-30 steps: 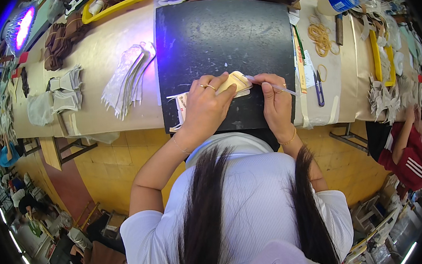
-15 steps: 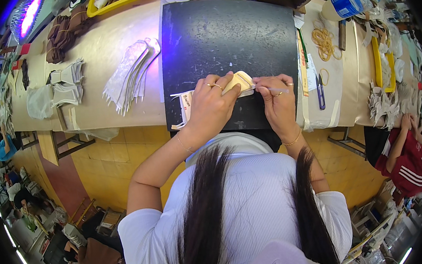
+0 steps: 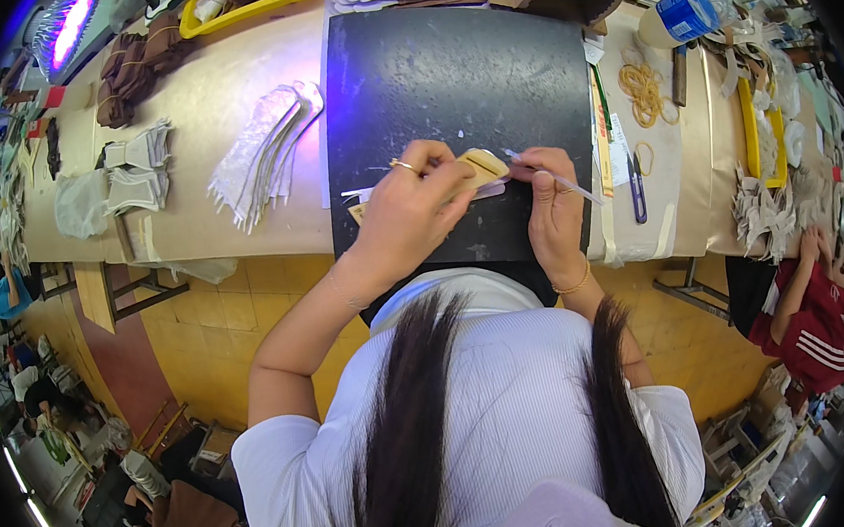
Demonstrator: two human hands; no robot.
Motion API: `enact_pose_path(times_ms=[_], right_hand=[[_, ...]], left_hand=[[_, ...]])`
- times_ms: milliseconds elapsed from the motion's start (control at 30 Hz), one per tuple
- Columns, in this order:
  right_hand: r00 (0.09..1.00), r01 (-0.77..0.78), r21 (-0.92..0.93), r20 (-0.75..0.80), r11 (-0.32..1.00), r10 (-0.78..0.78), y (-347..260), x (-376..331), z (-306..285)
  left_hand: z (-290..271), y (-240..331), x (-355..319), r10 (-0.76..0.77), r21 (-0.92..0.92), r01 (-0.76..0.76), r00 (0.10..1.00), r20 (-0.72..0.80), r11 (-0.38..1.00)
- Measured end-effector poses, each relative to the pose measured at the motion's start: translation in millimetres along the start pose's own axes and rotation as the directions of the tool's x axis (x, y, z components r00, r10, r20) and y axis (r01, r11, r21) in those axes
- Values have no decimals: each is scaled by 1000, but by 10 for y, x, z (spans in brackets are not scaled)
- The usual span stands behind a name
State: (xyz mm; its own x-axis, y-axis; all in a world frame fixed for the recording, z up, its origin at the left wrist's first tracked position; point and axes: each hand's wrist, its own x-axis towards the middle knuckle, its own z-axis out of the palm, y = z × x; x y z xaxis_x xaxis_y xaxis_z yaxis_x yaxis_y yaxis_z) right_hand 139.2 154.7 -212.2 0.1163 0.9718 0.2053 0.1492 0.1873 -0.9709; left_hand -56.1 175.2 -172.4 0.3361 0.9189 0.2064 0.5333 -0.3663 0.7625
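Between the fingers of my left hand (image 3: 415,202) is a small yellow piece (image 3: 486,165) with a rounded end and a slot, tilted up off the black board (image 3: 455,70). A pale flat piece lies beneath it, mostly covered; its white end (image 3: 360,198) with thin strips shows left of my hand. My right hand (image 3: 552,192) is closed around a thin translucent stick (image 3: 586,192), its tip beside the yellow piece's rounded end. Whether the tip touches the yellow piece I cannot tell.
Left of the board lie fanned pale strips (image 3: 270,151), white cut pieces (image 3: 136,168) and brown bundles (image 3: 125,84). At right are a purple cutter (image 3: 637,184), rubber bands (image 3: 641,89) and a blue-labelled jar (image 3: 679,17). A co-worker in red (image 3: 810,315) stands farther right.
My left hand has raised and tilted the yellow piece. The stick in my right hand has swung, its rear end now pointing lower right, and its tip has shifted up slightly.
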Motion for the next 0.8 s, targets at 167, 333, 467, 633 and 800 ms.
enact_pose_path(times_ms=[167, 333, 467, 633, 800], right_hand=[[992, 108, -221, 83, 969, -91, 57, 7, -43], [987, 150, -238, 91, 960, -131, 28, 35, -33], [985, 161, -269, 105, 949, -138, 11, 45, -25], [987, 157, -267, 72, 951, -142, 15, 25, -77], [997, 67, -227, -17, 972, -73, 82, -20, -110]], left_hand=[[-725, 16, -28, -83, 192, 121, 978, -192, 974], [-1422, -401, -131, -229, 321, 394, 865, -447, 861], [-1589, -886, -176, -208, 426, 411, 871, -446, 806], [-1406, -1330, -107, -162, 547, 358, 913, -374, 757], [-846, -905, 131, -24, 299, 76, 985, -173, 951]])
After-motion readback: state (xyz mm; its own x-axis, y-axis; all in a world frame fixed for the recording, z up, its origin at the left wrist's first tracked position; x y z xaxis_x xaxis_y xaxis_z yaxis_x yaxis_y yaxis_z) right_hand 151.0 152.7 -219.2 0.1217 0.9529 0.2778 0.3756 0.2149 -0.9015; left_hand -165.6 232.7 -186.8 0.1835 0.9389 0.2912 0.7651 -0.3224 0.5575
